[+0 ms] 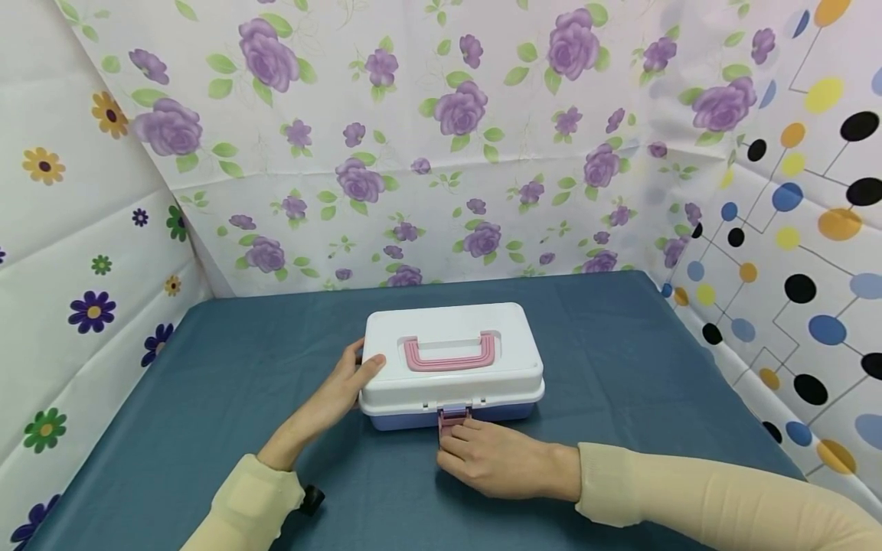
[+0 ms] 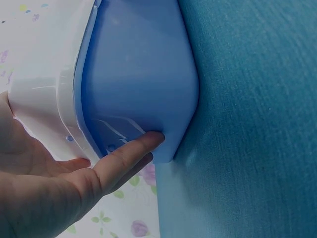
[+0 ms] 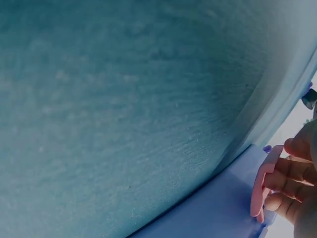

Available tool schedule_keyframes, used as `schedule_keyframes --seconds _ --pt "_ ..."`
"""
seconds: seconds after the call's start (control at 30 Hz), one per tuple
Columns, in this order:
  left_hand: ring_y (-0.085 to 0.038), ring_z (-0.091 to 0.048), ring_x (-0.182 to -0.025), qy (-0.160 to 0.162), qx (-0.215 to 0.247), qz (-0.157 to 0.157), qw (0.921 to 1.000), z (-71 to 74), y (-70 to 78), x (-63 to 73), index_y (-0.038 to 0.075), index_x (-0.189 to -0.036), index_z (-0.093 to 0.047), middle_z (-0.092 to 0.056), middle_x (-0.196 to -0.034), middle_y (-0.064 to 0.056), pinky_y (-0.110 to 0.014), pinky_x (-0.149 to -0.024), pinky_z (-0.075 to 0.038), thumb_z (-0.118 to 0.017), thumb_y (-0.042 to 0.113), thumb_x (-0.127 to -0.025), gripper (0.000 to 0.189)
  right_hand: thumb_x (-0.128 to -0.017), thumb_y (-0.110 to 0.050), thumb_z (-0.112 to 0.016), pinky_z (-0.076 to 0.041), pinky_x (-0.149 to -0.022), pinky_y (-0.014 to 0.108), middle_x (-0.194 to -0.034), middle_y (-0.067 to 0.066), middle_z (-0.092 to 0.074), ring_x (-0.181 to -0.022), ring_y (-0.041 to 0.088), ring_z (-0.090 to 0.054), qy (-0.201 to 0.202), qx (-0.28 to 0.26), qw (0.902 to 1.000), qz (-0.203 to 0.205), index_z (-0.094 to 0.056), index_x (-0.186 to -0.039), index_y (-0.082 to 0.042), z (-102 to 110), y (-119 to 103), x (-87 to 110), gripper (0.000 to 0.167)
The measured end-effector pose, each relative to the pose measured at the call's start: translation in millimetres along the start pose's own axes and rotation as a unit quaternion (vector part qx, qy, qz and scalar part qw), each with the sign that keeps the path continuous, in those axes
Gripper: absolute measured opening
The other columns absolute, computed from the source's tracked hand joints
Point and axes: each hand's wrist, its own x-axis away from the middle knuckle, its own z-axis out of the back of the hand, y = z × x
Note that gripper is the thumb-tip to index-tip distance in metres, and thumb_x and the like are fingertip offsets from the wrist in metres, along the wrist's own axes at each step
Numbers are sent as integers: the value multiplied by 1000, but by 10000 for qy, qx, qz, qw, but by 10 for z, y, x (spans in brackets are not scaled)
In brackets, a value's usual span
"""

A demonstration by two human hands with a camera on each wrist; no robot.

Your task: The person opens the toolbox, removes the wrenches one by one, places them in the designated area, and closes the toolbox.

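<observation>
A plastic storage box [image 1: 448,321] with a white lid, a folded pink handle [image 1: 451,361] and a blue-violet base [image 2: 138,64] sits on the table, its lid down. My left hand [image 1: 344,386] rests against the box's left end. The thumb lies on top of the lid, while extended fingers [image 2: 131,156] touch the side. At the front, my right hand [image 1: 492,459] pinches the pink latch [image 3: 265,183] with bent fingers. The latch stands tilted away from the base in the right wrist view. My fingers partly cover it in the head view.
A dark blue cloth [image 1: 620,367] covers the table around the box. Behind it hangs a rose-patterned curtain [image 1: 413,168], with a flower-patterned sheet [image 1: 62,245] to the left and a dotted one [image 1: 813,252] to the right.
</observation>
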Motion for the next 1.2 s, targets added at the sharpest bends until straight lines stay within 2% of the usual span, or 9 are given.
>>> schedule_keyframes --seconds 0.17,0.33,0.47,0.63,0.8,0.97,1.2 --pt "-39 -46 -136 5 -18 2 10000 2 -9 -1 7 -165 -1 -22 -161 -23 -57 -104 -50 -44 59 -107 89 -103 -12 -63 -55 -92 26 -110 -1 -69 -101 11 -65 121 -905 9945 -510 -65 -122 -11 45 6 -9 19" --pt "-40 -46 -136 -3 -26 -9 10000 -3 -1 0 6 -165 0 -22 -161 -23 -57 -104 -50 -44 59 -107 90 -99 -5 -64 -55 -98 27 -117 -1 -72 -108 8 -67 34 -1871 9757 -1143 -62 -127 -11 97 30 -2 29" --pt "-41 -45 -136 -23 -65 -37 10000 1 -1 4 5 -165 1 -21 -161 -25 -58 -104 -50 -44 58 -107 91 -100 -3 -62 -56 -95 28 -114 -3 -73 -105 6 -67 -17 -2316 9621 -1437 -62 -126 -12 118 56 14 28" --pt "-39 -45 -136 -2 -1 3 10000 1 4 -1 7 -165 0 -22 -161 -23 -58 -106 -49 -44 59 -107 89 -100 -3 -62 -56 -95 27 -117 -3 -73 -106 5 -67 -124 -2450 9567 -1566 -65 -126 -11 124 91 18 27" --pt "-39 -46 -136 -23 3 -1 10000 -6 -6 -14 7 -165 -1 -23 -161 -23 -58 -106 -49 -44 59 -107 89 -100 -4 -64 -56 -95 27 -119 -2 -73 -107 6 -67 -112 -2364 9586 -1583 -66 -125 -12 133 107 18 26" --pt "-39 -47 -135 -5 48 15 10000 -13 4 -6 8 -165 -2 -23 -161 -23 -57 -105 -50 -45 58 -107 88 -100 -7 -65 -57 -88 23 -115 -5 -73 -102 5 -67 214 -2308 9602 -1557 -68 -120 -14 131 127 33 22" --pt "-39 -48 -134 -7 56 -39 10000 -14 3 2 5 -164 -1 -23 -160 -24 -56 -103 -51 -45 57 -107 89 -106 -21 -60 -55 -79 17 -108 -9 -71 -94 -1 -65 661 -2329 9569 -1603 -70 -115 -16 162 177 41 14"
